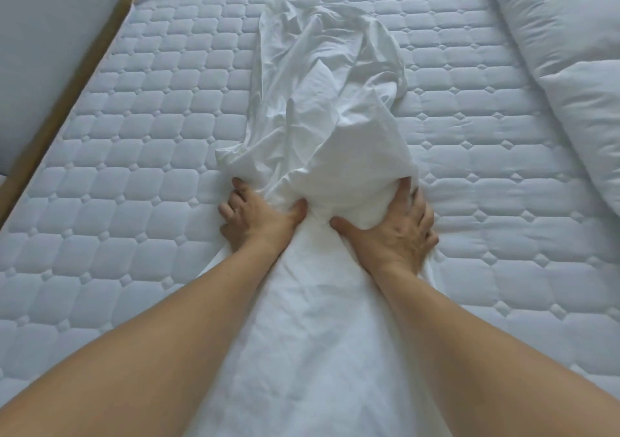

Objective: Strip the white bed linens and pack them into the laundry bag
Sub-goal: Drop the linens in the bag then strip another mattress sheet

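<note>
Two bare forearms reach over a quilted mattress (pixel 134 141) and meet on a crumpled white sheet (pixel 322 117), which lies bunched in a long heap down the middle of the bed with its near end spread flat between the arms. The left grip (pixel 255 218) has its fingers curled into the sheet's left edge and its thumb dug into the folds, while the right grip (pixel 392 232) wraps round the right side of the same bunch, thumb pressed in near the other thumb. Well apart, a puffy white duvet (pixel 570 54) lies along the bed's right side.
</note>
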A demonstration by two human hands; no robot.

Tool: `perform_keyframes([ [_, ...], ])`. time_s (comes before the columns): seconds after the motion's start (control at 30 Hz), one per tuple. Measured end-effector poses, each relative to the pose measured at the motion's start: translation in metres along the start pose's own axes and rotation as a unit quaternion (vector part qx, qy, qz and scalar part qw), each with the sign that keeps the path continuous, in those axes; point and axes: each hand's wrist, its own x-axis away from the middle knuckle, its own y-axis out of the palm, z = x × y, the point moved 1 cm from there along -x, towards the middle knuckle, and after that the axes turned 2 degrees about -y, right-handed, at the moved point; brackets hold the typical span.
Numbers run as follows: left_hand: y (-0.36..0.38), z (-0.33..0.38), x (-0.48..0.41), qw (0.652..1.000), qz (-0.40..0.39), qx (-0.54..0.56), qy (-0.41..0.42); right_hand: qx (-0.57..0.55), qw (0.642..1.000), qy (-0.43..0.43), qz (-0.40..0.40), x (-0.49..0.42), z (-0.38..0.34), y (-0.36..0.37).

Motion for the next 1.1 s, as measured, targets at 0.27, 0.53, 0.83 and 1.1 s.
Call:
perform_keyframes([
  [0.27,-0.049,0.020,0.019,0.947,-0.191,0.259,-0.017,-0.305,0.927,0.091,-0.198,-0.001,-0.047,-0.046],
  [0.53,-0.182,0.008,0.079,0.899,-0.252,0.359,0.025,-0.444,0.882,0.025,-0.156,0.071,-0.071,-0.157],
  [0.83,-0.249,-0.118,0.248,0.952,-0.106,0.278,0.065,-0.276,0.957,0.031,-0.082,0.266,-0.044,-0.243],
  [1.1,-0.201,-0.248,0.338,0.971,-0.170,0.169,-0.016,-0.046,0.982,0.060,-0.171,0.379,0.047,-0.198],
])
